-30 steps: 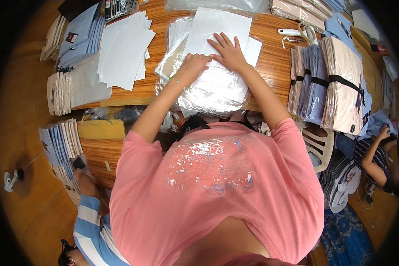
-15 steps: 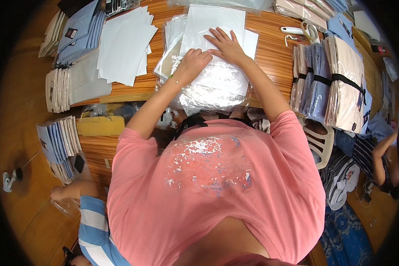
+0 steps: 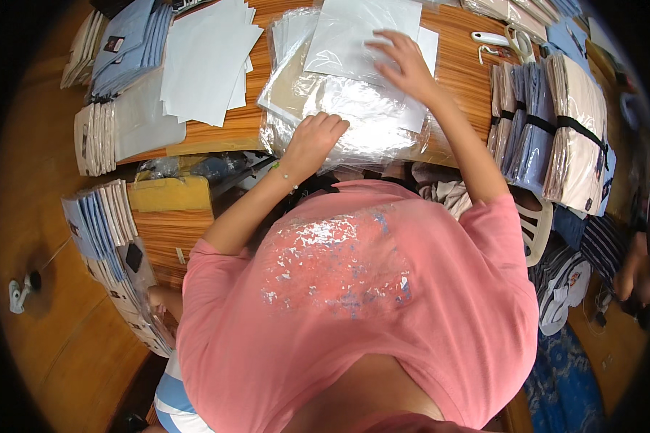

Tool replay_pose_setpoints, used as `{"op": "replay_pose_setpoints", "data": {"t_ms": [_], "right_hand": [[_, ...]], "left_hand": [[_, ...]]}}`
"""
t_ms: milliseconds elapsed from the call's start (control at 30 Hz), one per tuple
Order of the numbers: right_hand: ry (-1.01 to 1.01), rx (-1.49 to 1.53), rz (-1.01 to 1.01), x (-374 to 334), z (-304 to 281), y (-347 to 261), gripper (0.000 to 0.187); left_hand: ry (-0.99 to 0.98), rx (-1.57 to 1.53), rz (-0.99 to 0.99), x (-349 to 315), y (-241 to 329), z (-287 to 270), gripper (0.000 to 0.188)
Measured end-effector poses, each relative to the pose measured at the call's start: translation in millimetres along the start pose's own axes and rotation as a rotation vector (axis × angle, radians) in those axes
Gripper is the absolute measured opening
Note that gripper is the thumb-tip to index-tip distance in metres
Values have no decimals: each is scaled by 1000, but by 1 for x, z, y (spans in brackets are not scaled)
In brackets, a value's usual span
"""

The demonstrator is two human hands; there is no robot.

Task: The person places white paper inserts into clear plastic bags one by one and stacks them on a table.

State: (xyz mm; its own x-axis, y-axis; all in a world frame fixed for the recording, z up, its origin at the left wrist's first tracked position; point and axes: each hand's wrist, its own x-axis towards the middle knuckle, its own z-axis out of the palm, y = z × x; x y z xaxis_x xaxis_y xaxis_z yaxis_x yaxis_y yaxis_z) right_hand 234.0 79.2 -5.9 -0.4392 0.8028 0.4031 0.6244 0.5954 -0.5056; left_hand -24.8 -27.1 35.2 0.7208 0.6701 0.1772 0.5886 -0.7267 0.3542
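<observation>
While the white sheet (image 3: 347,35) slants away rightward, right hand (image 3: 409,70) is spread, grip of left hand (image 3: 312,146) unclear.

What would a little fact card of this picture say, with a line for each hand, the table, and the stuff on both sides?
Left hand: fingers curled, at the clear plastic; whether it grips is unclear
Right hand: fingers spread, over a white sheet; touching or not is unclear
Table: brown, wood-grained
Left side: fanned white papers, a light blue folded-cloth stack
Right side: a pale pink folded-cloth bundle with a black band
</observation>
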Motion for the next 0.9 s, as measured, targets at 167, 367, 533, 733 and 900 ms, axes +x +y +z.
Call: {"op": "replay_pose_setpoints", "data": {"t_ms": [167, 367, 533, 733, 900], "right_hand": [[-151, 43, 57, -74, -6, -81, 46], [-220, -101, 152, -99, 2, -104, 40], [-43, -284, 126, -112, 17, -115, 29], [23, -84, 272, -124, 23, -112, 17], [51, 50, 390, -132, 21, -107, 13]], "left_hand": [[-14, 13, -6, 1, -3, 10, 27], [-4, 61, 59, 2, -13, 9, 27], [-29, -36, 71, -1, -21, 12, 29], [84, -148, 6, -6, -35, 11, 35], [-6, -59, -59, -18, -69, -1, 22]]}}
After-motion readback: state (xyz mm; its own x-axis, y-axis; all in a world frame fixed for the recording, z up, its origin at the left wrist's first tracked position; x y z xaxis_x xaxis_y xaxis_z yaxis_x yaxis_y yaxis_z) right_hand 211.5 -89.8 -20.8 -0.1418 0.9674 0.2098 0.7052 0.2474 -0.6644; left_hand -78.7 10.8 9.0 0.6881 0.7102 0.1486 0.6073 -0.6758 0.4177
